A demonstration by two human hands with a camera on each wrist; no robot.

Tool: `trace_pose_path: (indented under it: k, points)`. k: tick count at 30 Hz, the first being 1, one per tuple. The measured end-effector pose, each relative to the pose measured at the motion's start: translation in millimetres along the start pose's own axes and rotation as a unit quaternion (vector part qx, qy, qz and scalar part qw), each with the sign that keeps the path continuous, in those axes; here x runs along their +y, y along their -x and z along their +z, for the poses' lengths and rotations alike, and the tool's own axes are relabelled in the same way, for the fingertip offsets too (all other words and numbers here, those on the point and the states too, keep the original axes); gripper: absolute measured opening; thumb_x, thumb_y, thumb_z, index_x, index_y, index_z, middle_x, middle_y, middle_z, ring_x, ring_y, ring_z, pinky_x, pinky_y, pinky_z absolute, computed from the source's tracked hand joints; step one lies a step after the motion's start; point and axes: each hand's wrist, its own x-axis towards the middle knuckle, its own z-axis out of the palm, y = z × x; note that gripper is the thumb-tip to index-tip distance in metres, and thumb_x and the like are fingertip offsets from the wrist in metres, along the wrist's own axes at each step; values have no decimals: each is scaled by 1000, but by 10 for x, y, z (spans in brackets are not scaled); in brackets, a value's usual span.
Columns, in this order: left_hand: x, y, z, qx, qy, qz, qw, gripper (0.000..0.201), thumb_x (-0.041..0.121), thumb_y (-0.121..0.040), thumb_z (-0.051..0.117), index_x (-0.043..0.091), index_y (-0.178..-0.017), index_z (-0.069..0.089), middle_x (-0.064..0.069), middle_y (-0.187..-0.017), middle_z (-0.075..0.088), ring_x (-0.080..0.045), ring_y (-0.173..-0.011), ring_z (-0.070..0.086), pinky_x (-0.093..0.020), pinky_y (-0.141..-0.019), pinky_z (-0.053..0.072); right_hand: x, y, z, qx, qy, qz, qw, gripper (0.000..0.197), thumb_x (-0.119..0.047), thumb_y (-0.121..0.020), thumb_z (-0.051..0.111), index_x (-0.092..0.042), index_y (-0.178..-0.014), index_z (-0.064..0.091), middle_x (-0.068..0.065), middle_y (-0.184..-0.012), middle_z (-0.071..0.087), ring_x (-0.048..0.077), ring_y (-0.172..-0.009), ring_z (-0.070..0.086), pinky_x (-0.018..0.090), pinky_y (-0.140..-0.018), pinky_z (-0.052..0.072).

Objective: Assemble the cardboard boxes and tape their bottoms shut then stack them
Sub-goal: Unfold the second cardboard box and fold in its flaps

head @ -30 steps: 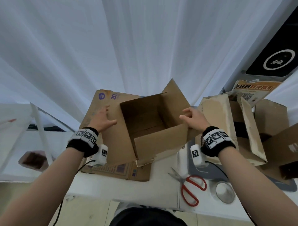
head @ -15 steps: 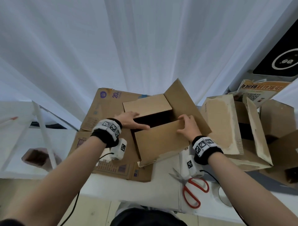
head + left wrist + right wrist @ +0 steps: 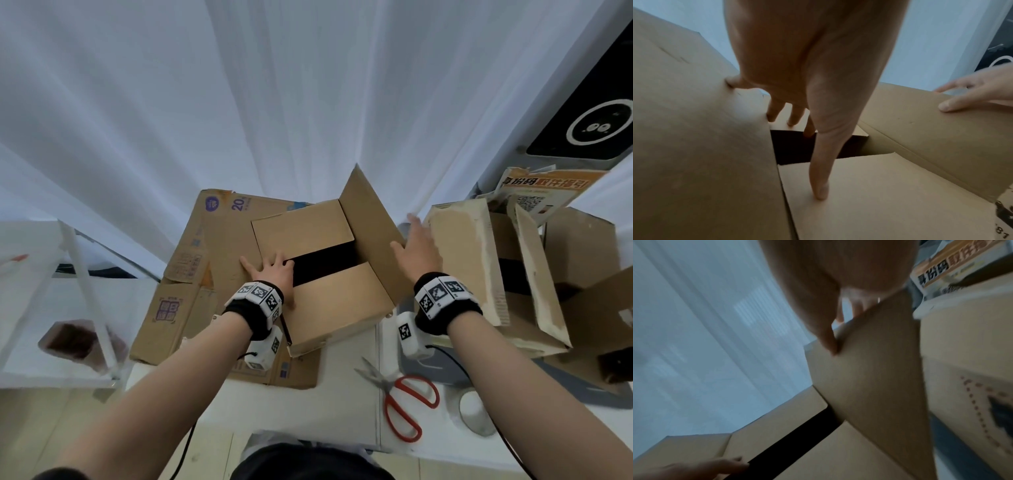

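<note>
A: What's changed on the cardboard box (image 3: 329, 274)?

B: A second ago its mouth gaped wide; now the two short flaps lie folded in, a dark gap between them. The left hand (image 3: 274, 277) has come down flat across that gap, fingers (image 3: 819, 193) straight, thumb on the near flap and the rest on the far one, gripping nothing.

A: And the other hand?

B: The right hand (image 3: 416, 245) has left the near flap and lies spread against the long right flap (image 3: 370, 233), which stands tilted up under its fingers (image 3: 828, 340). Pressing, not pinching.

A: So what's next?

B: Probably folding both long flaps over, then taping. The scissors (image 3: 407, 404) lie on the worktop (image 3: 342, 394) behind the right wrist; the flattened carton (image 3: 191, 274) lies beneath the left hand.
</note>
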Motion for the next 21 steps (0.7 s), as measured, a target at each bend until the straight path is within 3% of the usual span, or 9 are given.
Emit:
trace_pose_path:
  k: [2, 3, 5, 9, 12, 15, 17, 21]
  points:
    - [5, 2, -14, 10, 5, 10, 1000, 104, 43, -71, 83, 24, -154, 24, -4, -159, 18, -32, -147, 22, -81, -105, -5, 43, 7, 10, -107, -19, 15, 994, 53, -18, -99, 54, -20, -150, 36, 12, -138, 56, 32, -124, 55, 42, -103, 45]
    - [10, 6, -35, 14, 3, 14, 1000, 105, 44, -70, 84, 23, -154, 23, -4, -159, 19, -31, -146, 24, -81, -105, -5, 55, 20, 6, -123, -23, 9, 992, 48, -16, -99, 51, -20, -146, 42, 13, -134, 60, 32, -121, 57, 42, -103, 46]
    - [13, 2, -91, 21, -20, 18, 999, 107, 45, -68, 85, 24, -153, 24, -3, -158, 23, -32, -143, 30, -80, -106, -4, 23, 67, -49, -116, -38, 0, 992, 40, -11, -99, 49, -17, -138, 51, 14, -128, 62, 32, -119, 57, 39, -101, 46]
    - [29, -24, -174, 31, -66, 21, 997, 108, 41, -70, 83, 23, -155, 18, 0, -158, 23, -33, -143, 29, -78, -106, -6, 41, 123, -211, -98, -65, 5, 993, 38, -8, -99, 50, -11, -136, 54, 16, -129, 60, 32, -122, 54, 32, -98, 41]
    - [108, -45, -205, 48, -62, 39, 996, 109, 31, -77, 79, 21, -158, 6, 1, -163, 15, -36, -147, 19, -75, -108, -9, 109, 191, -299, -76, -73, 16, 994, 33, -7, -97, 50, -9, -130, 57, 15, -119, 62, 31, -111, 56, 29, -89, 39]
    - [221, -64, -225, 54, -71, 59, 994, 108, 28, -79, 78, 23, -158, 5, 2, -163, 14, -35, -149, 14, -73, -109, -10, 216, 270, -333, -82, -75, 43, 993, 35, -4, -94, 46, -6, -128, 55, 14, -114, 62, 28, -98, 52, 31, -87, 41]
    - [282, -87, -213, 56, -73, 68, 993, 108, 29, -79, 78, 24, -158, 5, 3, -164, 14, -35, -150, 12, -72, -109, -11, 300, 336, -319, -97, -68, 63, 991, 38, -4, -94, 43, -6, -131, 52, 18, -120, 61, 31, -100, 53, 35, -90, 44]
    - [366, -128, -125, 60, -100, 81, 990, 113, 32, -79, 79, 22, -159, 0, 3, -166, 7, -34, -152, 4, -72, -109, -12, 376, 518, -296, -135, -32, 50, 989, 43, -9, -98, 45, -11, -141, 46, 17, -135, 56, 34, -122, 52, 38, -102, 40]
